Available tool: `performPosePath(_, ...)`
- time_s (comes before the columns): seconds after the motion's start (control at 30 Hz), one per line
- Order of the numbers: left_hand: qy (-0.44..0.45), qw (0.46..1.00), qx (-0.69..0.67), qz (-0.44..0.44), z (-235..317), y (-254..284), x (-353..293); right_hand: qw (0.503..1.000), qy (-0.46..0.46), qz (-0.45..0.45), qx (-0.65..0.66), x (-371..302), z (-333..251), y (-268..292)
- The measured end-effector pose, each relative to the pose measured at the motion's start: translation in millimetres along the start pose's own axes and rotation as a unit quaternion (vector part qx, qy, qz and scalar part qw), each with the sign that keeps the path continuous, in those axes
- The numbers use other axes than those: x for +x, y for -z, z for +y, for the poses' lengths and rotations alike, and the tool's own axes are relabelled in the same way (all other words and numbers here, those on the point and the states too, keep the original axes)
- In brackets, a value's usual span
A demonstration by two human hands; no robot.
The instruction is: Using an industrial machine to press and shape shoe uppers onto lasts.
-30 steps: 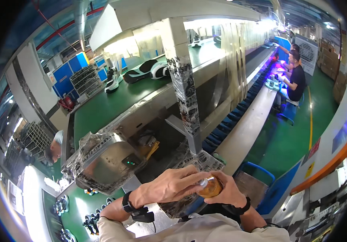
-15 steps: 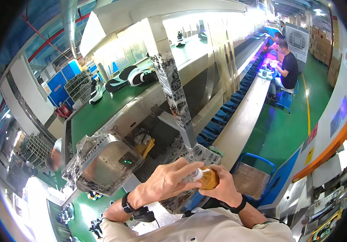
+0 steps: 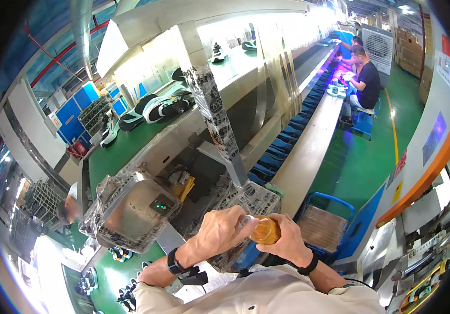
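Left hand: the left hand [image 3: 224, 228] comes in from the lower edge and lies over the top of a small amber bottle [image 3: 265, 230], fingers curled down onto its upper end; the grip is closed on the bottle's top, though what sits under the fingers is hidden.
Right hand: the right hand [image 3: 289, 242] cups the bottle from the right and below, its grip wrapped tight around the body.
Bottle: held between both hands close to the chest, in the air just in front of the foil-wrapped base [image 3: 246, 199] of a slanted post.
Wrists: a dark watch [image 3: 175, 261] on the left wrist, a black band [image 3: 306, 266] on the right.
Machine: a shiny metal box [image 3: 133, 209] wrapped in clear film stands to the left of the hands, a small green light on its face.
Conveyor: a green belt [image 3: 125, 149] runs away behind the box, with white and black shoes [image 3: 165, 104] lying on it.
Table: a long pale table [image 3: 308, 152] stretches off to the right, edged with blue trays.
Other people: two seated people [image 3: 363, 78] work at its far end, well apart from the hands.
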State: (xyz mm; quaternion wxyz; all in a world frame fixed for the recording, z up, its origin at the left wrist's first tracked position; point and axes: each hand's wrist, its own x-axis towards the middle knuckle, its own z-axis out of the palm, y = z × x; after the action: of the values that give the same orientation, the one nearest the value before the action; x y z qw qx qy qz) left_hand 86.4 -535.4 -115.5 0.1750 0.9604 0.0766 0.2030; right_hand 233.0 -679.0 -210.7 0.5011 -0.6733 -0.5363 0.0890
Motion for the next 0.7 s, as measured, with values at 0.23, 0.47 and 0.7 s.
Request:
performPosePath(0.23,-0.012,1.000,-0.023,-0.010,7.6,13.9,1.3,1.000,-0.020,-0.007,0.014,-5.3,2.1,-6.0)
performPosePath(0.47,-0.142,0.980,-0.112,-0.088,-16.1,16.6,-1.7,0.998,-0.038,-0.035,0.047,-13.0,6.4,-9.9)
performPosePath(0.7,0.076,0.975,-0.203,0.038,-7.6,18.6,-6.6,0.993,-0.073,0.028,0.092,-22.1,4.1,-14.9)
